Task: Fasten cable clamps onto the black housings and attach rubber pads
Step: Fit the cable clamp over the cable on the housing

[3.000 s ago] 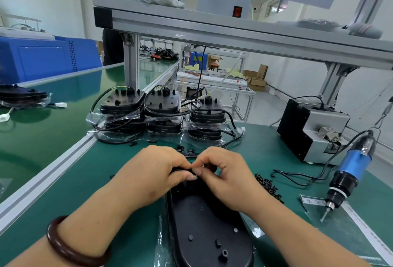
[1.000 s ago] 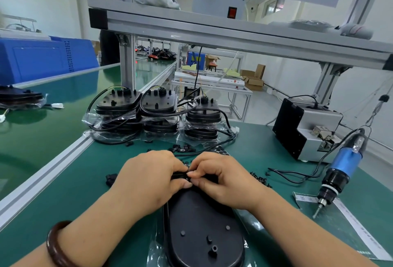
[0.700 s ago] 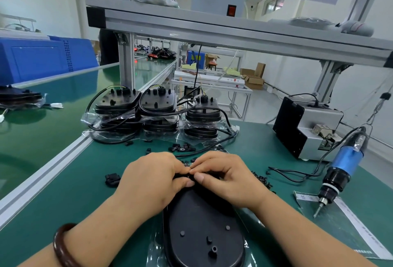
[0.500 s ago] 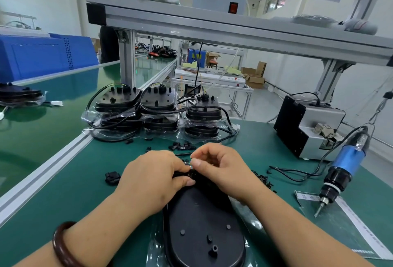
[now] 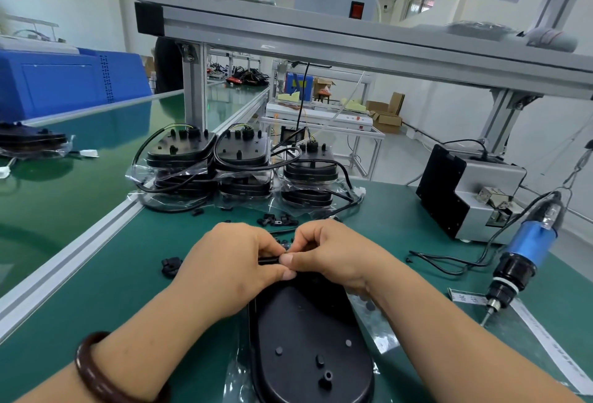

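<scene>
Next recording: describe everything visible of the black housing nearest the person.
The black housing is an oval shell, seemingly matte plastic, lying flat on clear plastic film on the green mat, long axis pointing away from the person. Its top face carries small round studs and one hollow boss at the near end. The left hand and right hand hide its far end, pinching a black cable there.

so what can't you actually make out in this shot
Head view only:
Far end of the black housing: hidden under the left hand and right hand.
Whether a clamp sits on the cable they pinch: fingers cover it.
Near end of the housing: cut off by the bottom edge.
Small black parts beyond the hands: too small to tell clamps from pads.
Print on the paper strip: blurred.
</scene>
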Tool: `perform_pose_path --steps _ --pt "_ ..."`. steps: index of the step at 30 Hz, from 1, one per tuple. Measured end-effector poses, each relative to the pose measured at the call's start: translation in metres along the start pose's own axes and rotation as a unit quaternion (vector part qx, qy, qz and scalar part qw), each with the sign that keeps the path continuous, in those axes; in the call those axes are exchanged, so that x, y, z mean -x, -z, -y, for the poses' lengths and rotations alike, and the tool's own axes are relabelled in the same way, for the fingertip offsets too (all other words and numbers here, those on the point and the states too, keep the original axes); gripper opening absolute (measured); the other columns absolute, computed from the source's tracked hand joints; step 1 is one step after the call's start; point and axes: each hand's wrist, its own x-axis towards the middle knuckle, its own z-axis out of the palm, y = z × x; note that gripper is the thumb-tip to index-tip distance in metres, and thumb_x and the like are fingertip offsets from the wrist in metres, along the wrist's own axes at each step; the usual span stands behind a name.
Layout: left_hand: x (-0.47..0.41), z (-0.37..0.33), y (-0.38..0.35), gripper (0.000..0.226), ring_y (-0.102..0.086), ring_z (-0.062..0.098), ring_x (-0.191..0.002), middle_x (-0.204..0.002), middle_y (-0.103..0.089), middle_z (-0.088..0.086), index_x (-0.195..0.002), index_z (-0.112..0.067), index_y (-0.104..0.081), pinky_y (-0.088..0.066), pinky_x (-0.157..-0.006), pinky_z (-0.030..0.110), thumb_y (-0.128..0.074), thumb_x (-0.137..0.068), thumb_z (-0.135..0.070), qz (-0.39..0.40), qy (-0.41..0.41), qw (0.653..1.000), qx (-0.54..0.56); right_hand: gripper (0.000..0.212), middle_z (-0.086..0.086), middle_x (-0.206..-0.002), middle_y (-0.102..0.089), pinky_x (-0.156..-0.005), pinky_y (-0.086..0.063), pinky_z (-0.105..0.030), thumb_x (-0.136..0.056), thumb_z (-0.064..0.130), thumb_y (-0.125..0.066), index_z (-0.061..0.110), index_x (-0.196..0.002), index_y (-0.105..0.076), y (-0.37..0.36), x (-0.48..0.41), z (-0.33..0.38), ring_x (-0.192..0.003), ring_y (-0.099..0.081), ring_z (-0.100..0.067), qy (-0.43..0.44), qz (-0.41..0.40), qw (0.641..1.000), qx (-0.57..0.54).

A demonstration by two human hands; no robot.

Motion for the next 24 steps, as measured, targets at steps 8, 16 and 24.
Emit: perform_pose_path --steps 8,16,24 --pt "0.0014 -0.0013 -0.0006 0.023 -0.059 0.001 -0.081 -0.078 -0.063 -0.022 -0.087 -0.053 -0.066 -0.054 -0.072 0.031 -0.07 -0.067 -0.064 -0.001 -0.012 1.0 -0.015 0.012 0.0 -0.073 -0.061 -0.075 -0.042 -0.03 -0.08 0.021 -0.076 0.017 -0.073 -0.068 0.0049 -0.0034 -0.0009 -0.071 -0.052 -0.011 -0.007 0.029 1.0 0.003" --pt "0.0006 -0.0009 0.0014 0.014 -0.053 -0.003 -0.075 -0.071 -0.057 -0.02 -0.076 -0.056 -0.065 -0.048 -0.067 0.027 -0.075 -0.066 -0.058 0.015 -0.022 0.999 0.023 0.019 0.004 -0.083 -0.06 -0.079 -0.049 -0.031 -0.08 0.019 -0.077 0.019 -0.09 -0.061 0.0027 0.0001 0.0007 -0.078 -0.055 -0.011 -0.009 0.009 1.0 -0.008" --pt "-0.0011 -0.0017 0.0027 0.029 -0.052 -0.011 -0.078 -0.076 -0.06 -0.025 -0.059 -0.065 -0.059 -0.035 -0.058 0.013 -0.081 -0.065 -0.046 0.029 -0.032 0.997 0.065 0.025 0.004 -0.089 -0.061 -0.088 -0.051 -0.036 -0.078 0.02 -0.079 0.025 -0.089 -0.058 0.0013 0.0002 -0.0038 -0.081 -0.056 -0.01 -0.002 -0.008 0.999 -0.031"
